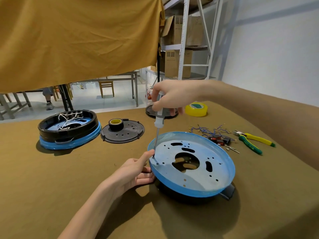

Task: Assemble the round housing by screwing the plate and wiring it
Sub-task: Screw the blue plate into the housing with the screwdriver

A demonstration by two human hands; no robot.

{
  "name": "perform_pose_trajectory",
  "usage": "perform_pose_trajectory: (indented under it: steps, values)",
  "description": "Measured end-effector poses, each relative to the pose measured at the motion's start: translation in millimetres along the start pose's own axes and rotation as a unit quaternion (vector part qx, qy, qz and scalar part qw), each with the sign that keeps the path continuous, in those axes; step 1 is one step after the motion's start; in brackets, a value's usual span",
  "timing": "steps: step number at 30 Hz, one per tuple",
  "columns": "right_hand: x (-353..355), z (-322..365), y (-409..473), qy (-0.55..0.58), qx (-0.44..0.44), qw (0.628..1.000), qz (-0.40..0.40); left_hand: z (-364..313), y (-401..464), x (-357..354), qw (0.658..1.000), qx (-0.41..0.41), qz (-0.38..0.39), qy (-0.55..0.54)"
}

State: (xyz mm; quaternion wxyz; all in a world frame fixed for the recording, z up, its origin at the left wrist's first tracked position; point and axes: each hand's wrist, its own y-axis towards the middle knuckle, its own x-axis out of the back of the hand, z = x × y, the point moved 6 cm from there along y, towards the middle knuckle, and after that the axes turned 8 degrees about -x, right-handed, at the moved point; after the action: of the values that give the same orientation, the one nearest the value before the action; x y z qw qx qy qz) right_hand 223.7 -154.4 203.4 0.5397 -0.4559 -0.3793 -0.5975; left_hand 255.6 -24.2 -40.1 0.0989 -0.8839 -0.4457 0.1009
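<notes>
Far left of both hands, a finished round housing (69, 130) sits on the cloth-covered counter (51, 178): glossy black plastic ring, blue film around its base, white wires looped inside. Just to its right lies a flat black perforated disc (122, 131) with a roll of black tape (116, 123) standing on it.

The left hand (133, 173) rests on the counter against the near-left rim of the round housing being worked on (195, 190), fingers curled under the blue-filmed edge, thumb stretched over the rim and touching the screw spot. The plate (195, 163) lies inside: a pale, matte metal disc with a large round middle hole, curved slots and many small holes, tilted toward the person over a dark plastic body.

The right hand (170, 99), above and behind the left, grips the clear-and-grey handle of a screwdriver (158, 125), fingers wrapped round it; its thin steel shaft stands nearly upright, tip at the plate just beside the left thumb.

Behind the right hand is a yellow tape roll (196, 109). Under the right forearm lie thin blue wires with brass terminals (210, 131), and yellow-green rubber-handled pliers (252, 142)
</notes>
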Motion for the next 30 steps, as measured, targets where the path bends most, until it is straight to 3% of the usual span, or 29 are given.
perform_pose_trajectory:
  steps: [3, 7, 12, 18, 24, 30]
  values:
    - [4, 2, -3, 0.017, 0.003, 1.0, 0.011, 2, 2, -3, 1.0, -0.016, 0.001, -0.013]
    - [9, -2, -3, -0.044, 0.001, 0.997, -0.062, 4, 3, -7, 0.998, -0.028, -0.011, -0.05]
    - [12, -10, -6, 0.024, -0.01, 1.0, -0.005, 4, -2, -13, 0.994, -0.046, -0.016, -0.102]
    - [20, -14, -7, -0.043, -0.018, 0.997, -0.064, 1, -9, -21, 0.985, -0.057, -0.032, -0.159]
    - [20, -13, -12, 0.038, -0.007, 0.999, 0.008, 2, -10, -25, 0.979, -0.071, -0.035, -0.189]
    - [17, -6, -15, -0.023, 0.004, 0.999, -0.034, 2, -7, -25, 0.976, -0.082, -0.015, -0.199]
